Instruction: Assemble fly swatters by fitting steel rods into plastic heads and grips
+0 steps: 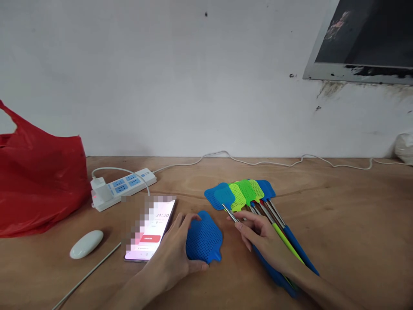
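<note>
My left hand (179, 249) is curved round a loose blue fly swatter head (205, 237), with fingers at its far edge and thumb near its narrow neck. The head is perforated, and its neck points right toward me. A little to the right, my right hand (258, 234) pinches a silver metal rod (229, 212) between thumb and fingers, its bare tip pointing up and left. Beyond that hand lies a fanned row of fly swatters with blue, yellow-green and green heads (245, 191). Their metal shafts lead to coloured handles (300, 247), partly hidden by my right forearm.
Left of my hands lies a lit phone (151, 232). Behind it are a white power strip (124, 187) with a plugged-in charger (101, 189) and a cable along the wall. A white computer mouse (86, 244) and a red plastic bag (41, 185) are at the left.
</note>
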`<act>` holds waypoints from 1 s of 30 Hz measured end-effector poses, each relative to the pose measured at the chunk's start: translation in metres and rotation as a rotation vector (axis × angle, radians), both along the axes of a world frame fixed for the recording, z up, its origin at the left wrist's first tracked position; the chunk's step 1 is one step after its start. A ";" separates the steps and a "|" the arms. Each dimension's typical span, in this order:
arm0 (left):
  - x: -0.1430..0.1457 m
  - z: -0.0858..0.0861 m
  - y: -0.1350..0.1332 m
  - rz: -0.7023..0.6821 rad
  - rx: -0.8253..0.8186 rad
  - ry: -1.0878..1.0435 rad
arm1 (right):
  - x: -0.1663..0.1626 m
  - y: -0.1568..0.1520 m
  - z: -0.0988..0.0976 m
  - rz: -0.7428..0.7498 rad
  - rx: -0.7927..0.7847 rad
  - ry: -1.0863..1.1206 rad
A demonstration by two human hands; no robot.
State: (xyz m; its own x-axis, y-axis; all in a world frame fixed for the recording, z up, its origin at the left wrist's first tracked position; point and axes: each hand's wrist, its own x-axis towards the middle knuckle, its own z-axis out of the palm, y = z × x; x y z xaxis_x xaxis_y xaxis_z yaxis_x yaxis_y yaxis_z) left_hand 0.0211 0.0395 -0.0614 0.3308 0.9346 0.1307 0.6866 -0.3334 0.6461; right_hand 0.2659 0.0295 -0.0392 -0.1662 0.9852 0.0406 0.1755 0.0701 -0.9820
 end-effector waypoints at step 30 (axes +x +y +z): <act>0.002 0.025 0.006 0.138 -0.410 -0.978 | 0.006 -0.003 0.002 0.272 -0.166 -0.107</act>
State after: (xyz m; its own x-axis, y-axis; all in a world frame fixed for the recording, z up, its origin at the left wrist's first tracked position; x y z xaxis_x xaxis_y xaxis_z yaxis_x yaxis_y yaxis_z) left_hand 0.0235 0.0455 -0.0362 0.1406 0.9888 -0.0502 -0.1751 0.0748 0.9817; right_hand 0.2721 0.0266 -0.0374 -0.4188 0.8958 -0.1487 0.2748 -0.0311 -0.9610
